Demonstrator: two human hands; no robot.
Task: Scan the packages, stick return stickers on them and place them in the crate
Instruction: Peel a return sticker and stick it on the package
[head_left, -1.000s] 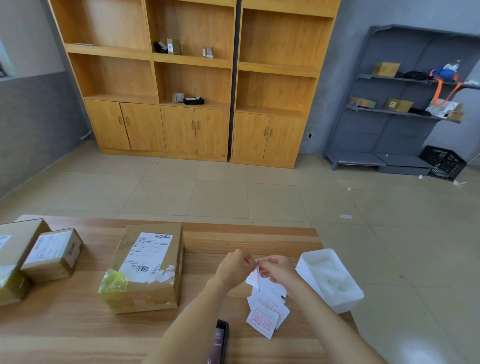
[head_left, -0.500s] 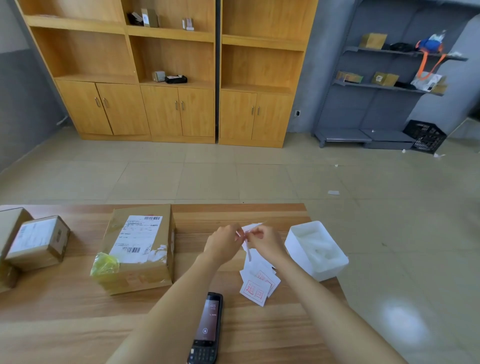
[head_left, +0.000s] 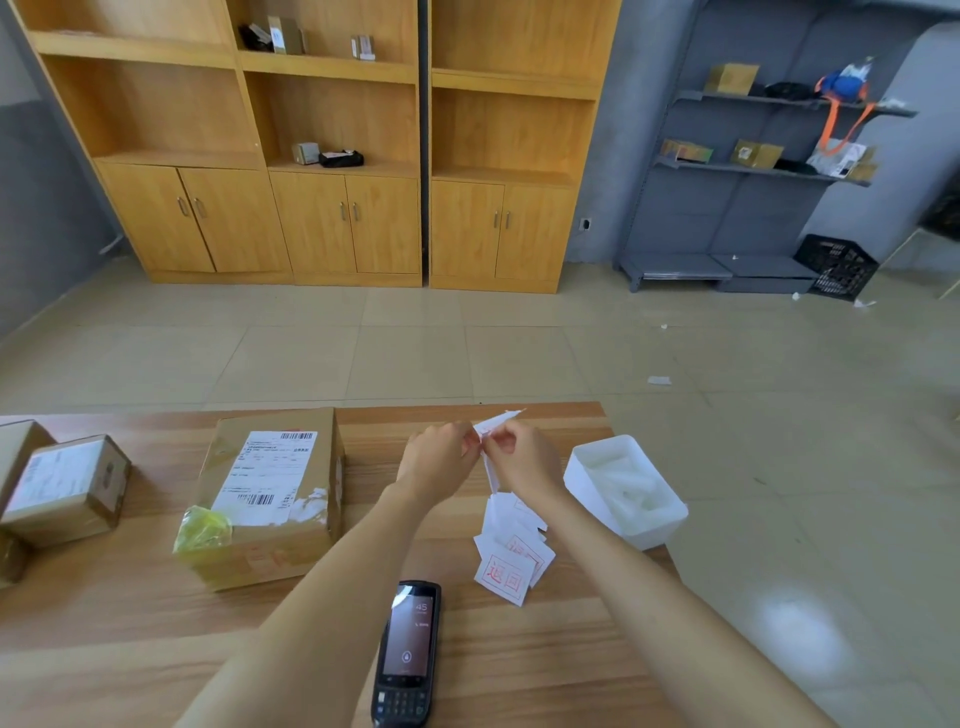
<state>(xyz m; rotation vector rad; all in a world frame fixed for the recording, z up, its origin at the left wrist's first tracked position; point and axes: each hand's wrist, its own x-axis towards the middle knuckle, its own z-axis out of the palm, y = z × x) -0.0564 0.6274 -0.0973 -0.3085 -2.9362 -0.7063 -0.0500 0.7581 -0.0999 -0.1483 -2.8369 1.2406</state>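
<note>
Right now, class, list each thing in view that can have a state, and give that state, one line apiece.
Left hand: pinching the sticker.
Right hand: pinching the same sticker.
Sticker: held in the air.
Sticker pile: lying loose.
Scanner: lying flat, screen lit.
Large package: closed, label up.
Small package: closed, label up.
Cabinet doors: shut.
Crate: upright, contents not visible.

- The sticker pinched between the left hand and right hand has come apart. A second ago it was one flat sheet low over the pile. Now a white piece juts up to the far right and a narrow strip hangs down.
- The view has dipped: the scanner, earlier cut off at the near edge, shows almost whole.
</note>
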